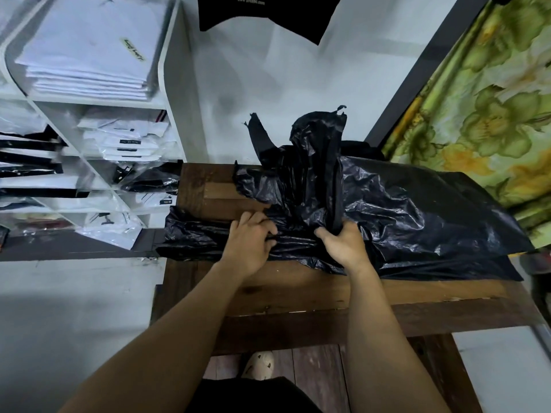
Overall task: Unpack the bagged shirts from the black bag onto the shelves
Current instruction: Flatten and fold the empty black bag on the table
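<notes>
- Position: black bag (402,210) lies crumpled across the wooden table (298,290), with one bunched end standing up at the centre.
- The left hand (249,242) has its fingers curled into the plastic folds and grips them, likely to pin the bag down.
- The right hand (343,244) is clenched round the base of the upright bunch, probably to pull the mouth apart.
- Contents are hidden, so how full the bag is cannot be told.
- The shelves (167,84), off to the left, hold stacked bagged shirts (89,55).

Wooden table (298,287) against white wall (268,79), floral curtain (477,114) beside.
</notes>
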